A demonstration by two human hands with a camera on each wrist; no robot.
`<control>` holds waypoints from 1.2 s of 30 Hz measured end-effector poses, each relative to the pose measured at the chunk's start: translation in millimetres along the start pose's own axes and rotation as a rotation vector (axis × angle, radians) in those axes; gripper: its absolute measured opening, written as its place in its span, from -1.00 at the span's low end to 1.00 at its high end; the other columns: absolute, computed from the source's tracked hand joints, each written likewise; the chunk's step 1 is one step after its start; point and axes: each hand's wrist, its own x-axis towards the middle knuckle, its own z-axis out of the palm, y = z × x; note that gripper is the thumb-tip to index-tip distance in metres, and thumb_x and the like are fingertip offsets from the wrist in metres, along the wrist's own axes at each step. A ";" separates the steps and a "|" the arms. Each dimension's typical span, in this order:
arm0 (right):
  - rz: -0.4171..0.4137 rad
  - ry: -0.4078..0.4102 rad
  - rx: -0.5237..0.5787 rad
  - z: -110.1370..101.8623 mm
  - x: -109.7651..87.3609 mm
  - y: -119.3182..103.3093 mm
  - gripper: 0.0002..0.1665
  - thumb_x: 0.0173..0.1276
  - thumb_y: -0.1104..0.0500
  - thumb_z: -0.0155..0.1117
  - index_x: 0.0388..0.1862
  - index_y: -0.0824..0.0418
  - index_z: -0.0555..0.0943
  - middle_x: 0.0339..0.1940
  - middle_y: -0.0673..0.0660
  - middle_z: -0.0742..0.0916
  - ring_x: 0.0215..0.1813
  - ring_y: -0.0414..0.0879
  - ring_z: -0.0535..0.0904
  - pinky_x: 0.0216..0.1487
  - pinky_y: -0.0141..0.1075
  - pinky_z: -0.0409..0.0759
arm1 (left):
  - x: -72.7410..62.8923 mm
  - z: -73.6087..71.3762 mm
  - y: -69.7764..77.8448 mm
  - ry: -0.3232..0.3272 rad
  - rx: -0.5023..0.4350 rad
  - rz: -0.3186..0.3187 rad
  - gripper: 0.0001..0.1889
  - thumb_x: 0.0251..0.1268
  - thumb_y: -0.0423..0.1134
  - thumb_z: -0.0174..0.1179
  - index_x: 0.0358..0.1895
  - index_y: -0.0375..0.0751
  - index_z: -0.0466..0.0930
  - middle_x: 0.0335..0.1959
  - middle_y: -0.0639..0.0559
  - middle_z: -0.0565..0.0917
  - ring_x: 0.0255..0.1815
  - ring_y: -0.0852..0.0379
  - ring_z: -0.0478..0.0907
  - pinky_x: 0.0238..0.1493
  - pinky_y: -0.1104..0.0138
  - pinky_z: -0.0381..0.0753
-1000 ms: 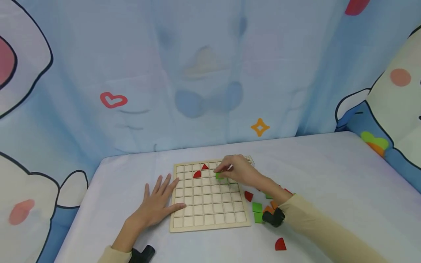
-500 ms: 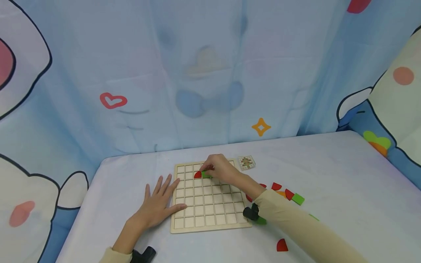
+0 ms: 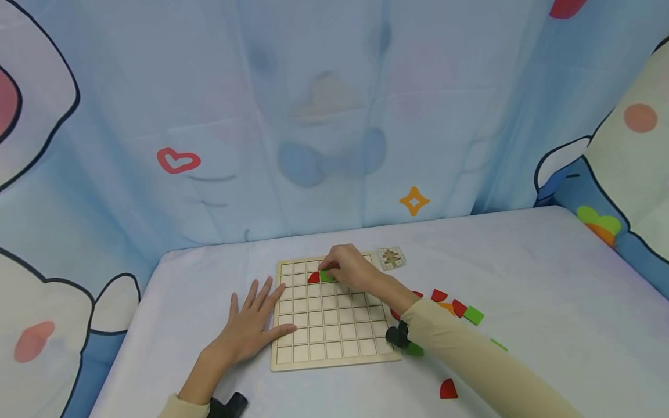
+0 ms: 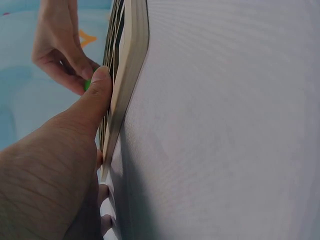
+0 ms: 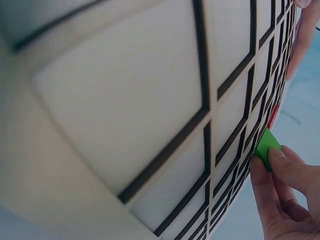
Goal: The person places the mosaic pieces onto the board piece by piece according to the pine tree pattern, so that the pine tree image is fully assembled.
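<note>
A pale wooden grid board [image 3: 336, 363] lies on the white table. My right hand [image 3: 349, 270] pinches a green square tile [image 5: 268, 145] between thumb and fingers, low over a cell in the board's upper part. Just left of that tile sits a red quarter-round piece [image 3: 314, 277] in its own cell. The red triangle is hidden behind my right hand in the head view. My left hand [image 3: 245, 325] is spread with straight fingers at the board's left edge; its thumb rests on the frame, as the left wrist view shows too.
Right of the board lie loose pieces: a green tile [image 3: 474, 316], a red piece [image 3: 459, 308], an orange piece [image 3: 446, 307] and others partly under the right sleeve. A red quarter-round [image 3: 448, 389] lies nearer the front. A small pattern card [image 3: 392, 258] sits behind the board's right corner.
My right hand has moved left across the board with the green tile, stopping beside the red quarter-round. The pattern card has come into view. My left hand stays in place.
</note>
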 end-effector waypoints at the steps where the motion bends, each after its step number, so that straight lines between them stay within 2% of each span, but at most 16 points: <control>1: 0.000 -0.003 -0.006 -0.1 0.1 0.1 -0.82 0.35 0.48 0.41 -0.12 0.38 0.82 -0.18 0.19 0.77 -0.09 0.06 0.71 -0.12 -0.30 0.70 | -0.2 0.4 0.2 0.003 -0.003 0.002 -0.04 0.43 0.37 0.16 0.72 -0.02 0.06 0.74 -0.18 -0.07 0.73 -0.30 -0.29 0.49 -0.45 -0.44; 5: 0.000 -0.020 -0.039 -0.2 1.6 -0.3 -0.82 0.36 0.47 0.41 -0.10 0.38 0.82 -0.18 0.19 0.77 -0.07 0.07 0.71 -0.11 -0.30 0.70 | -0.6 1.9 -0.5 0.021 -0.014 0.015 -0.04 0.42 0.35 0.18 0.71 -0.06 0.08 0.73 -0.22 -0.05 0.72 -0.35 -0.25 0.48 -0.48 -0.41; 11: 0.004 -0.049 -0.072 0.2 5.4 -3.9 -0.81 0.37 0.49 0.39 -0.08 0.41 0.81 -0.16 0.22 0.77 -0.03 0.10 0.72 -0.08 -0.30 0.72 | 0.2 -0.1 -1.6 -0.007 0.002 0.008 -0.04 0.45 0.34 0.16 0.72 -0.02 0.03 0.74 -0.18 -0.11 0.73 -0.30 -0.32 0.48 -0.46 -0.44; 20: -0.055 -0.054 -0.156 2.8 4.6 -7.8 -0.82 0.35 0.53 0.37 -0.10 0.47 0.79 -0.20 0.26 0.75 -0.05 0.12 0.73 -0.05 -0.35 0.73 | 0.1 0.0 -0.9 -0.018 0.004 0.006 -0.04 0.46 0.35 0.15 0.73 0.00 0.00 0.75 -0.15 -0.14 0.73 -0.27 -0.34 0.49 -0.45 -0.46; 30: 0.030 -0.102 -0.227 6.1 6.5 -13.4 -0.83 0.39 0.47 0.38 -0.09 0.43 0.81 -0.16 0.26 0.75 -0.01 0.12 0.72 -0.03 -0.28 0.73 | 0.7 0.8 -1.4 -0.020 0.015 0.007 -0.04 0.46 0.35 0.15 0.73 0.00 0.00 0.75 -0.16 -0.13 0.73 -0.28 -0.33 0.49 -0.46 -0.44; 36: -0.054 -0.099 -0.281 5.2 5.0 -10.3 -0.85 0.40 0.48 0.36 -0.22 0.37 0.84 -0.31 0.19 0.73 -0.15 0.04 0.68 -0.15 -0.31 0.69 | 0.6 0.7 -1.1 -0.023 0.020 0.005 -0.04 0.45 0.37 0.13 0.74 0.02 -0.02 0.75 -0.14 -0.15 0.73 -0.27 -0.34 0.48 -0.46 -0.45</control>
